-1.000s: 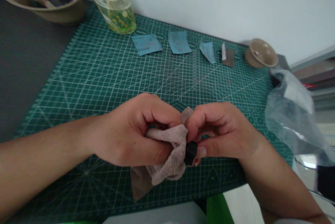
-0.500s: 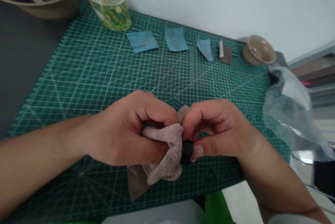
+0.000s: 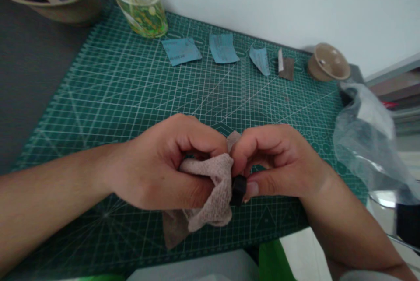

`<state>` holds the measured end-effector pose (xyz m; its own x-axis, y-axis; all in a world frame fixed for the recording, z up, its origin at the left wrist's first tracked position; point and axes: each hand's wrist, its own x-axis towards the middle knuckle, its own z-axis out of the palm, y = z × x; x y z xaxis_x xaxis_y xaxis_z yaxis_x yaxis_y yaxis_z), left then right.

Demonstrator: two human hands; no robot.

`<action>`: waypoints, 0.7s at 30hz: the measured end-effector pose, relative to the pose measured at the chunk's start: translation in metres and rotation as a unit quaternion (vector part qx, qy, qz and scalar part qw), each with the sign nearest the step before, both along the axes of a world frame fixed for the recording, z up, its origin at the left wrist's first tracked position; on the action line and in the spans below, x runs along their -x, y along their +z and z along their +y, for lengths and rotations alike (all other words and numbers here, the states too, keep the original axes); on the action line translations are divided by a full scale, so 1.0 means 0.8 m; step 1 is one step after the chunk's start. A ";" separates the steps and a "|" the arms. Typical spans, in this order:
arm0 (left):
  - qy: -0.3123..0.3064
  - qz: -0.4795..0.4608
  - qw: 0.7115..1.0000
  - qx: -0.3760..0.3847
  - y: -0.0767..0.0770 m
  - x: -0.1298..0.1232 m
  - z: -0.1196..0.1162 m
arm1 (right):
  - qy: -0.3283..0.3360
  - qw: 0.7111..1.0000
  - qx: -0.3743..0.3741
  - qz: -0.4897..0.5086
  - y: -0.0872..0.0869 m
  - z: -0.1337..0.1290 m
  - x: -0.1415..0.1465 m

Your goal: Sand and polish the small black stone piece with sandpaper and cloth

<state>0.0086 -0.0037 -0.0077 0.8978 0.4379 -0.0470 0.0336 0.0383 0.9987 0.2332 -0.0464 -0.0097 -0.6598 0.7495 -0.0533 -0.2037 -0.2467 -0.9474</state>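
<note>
My left hand (image 3: 170, 163) is closed around a bunched, pale pinkish cloth (image 3: 215, 198) above the front of the mat. A thin, sheer brownish piece (image 3: 175, 226) hangs below that hand. My right hand (image 3: 277, 160) pinches a small black block-like piece (image 3: 239, 190) between thumb and fingers, close against the cloth's right side. The fingertips of both hands nearly meet, and a bit of sheer material pokes up between them. Whether the cloth touches the black piece all along its hidden side I cannot tell.
A green cutting mat (image 3: 131, 93) covers the table. Along its back edge are a pump bottle (image 3: 144, 14), blue paper pieces (image 3: 182, 51), a brown-grey scrap (image 3: 287, 67) and a small bowl (image 3: 328, 64). A larger bowl (image 3: 62, 12) holds several pieces. A clear plastic bag (image 3: 364, 136) lies right.
The whole view has shifted slightly, so everything appears a little further right. Both hands keep the same grip on the cloth and the black piece.
</note>
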 end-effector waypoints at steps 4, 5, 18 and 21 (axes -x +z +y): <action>-0.006 -0.006 1.000 0.018 0.002 0.000 0.000 | -0.005 1.000 0.009 -0.003 0.000 0.000 0.001; -0.006 -0.008 1.000 0.021 0.002 0.000 0.000 | -0.005 1.000 0.007 -0.001 0.000 0.000 0.002; 0.002 -0.003 0.998 -0.061 -0.002 0.000 0.000 | -0.003 0.999 -0.038 -0.017 0.001 0.004 -0.001; 0.003 0.007 0.995 -0.099 -0.001 -0.001 0.000 | -0.009 0.999 -0.034 -0.026 0.001 0.004 -0.001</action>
